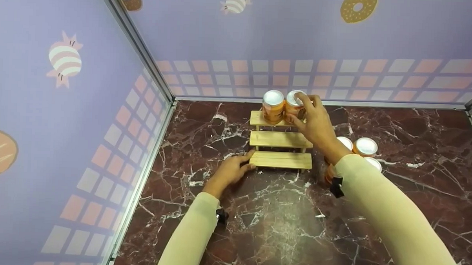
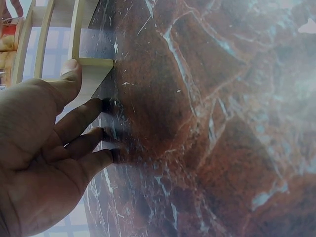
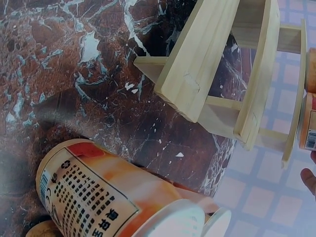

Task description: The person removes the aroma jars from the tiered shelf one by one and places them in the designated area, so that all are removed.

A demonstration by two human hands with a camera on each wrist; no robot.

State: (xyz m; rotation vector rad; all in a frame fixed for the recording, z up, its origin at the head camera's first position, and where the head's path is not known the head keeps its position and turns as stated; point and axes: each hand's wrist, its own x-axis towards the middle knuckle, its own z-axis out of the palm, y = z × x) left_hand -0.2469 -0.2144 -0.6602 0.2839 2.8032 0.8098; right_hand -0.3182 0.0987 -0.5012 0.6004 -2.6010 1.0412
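Note:
A small three-step wooden stand [image 1: 280,160] stands on the marble-patterned surface. On its top step, two orange cans with white lids are side by side. My right hand [image 1: 318,125] grips the right-hand can [image 1: 293,109], fingers over the lid and thumb at its front side. The left-hand can [image 1: 273,112] stands close beside it. At the left end of the bottom step, my left hand [image 1: 230,169] touches the wood with fingers spread. In the left wrist view its thumb [image 2: 71,74] rests at the step's edge, and the other fingertips reach down to the surface.
Several more orange cans [image 1: 366,147] stand grouped right of the stand, partly hidden by my right forearm. One can [image 3: 98,187] looms large in the right wrist view. A patterned back wall [image 1: 231,42] rises close behind the stand, and a side wall [image 1: 63,122] runs along the left.

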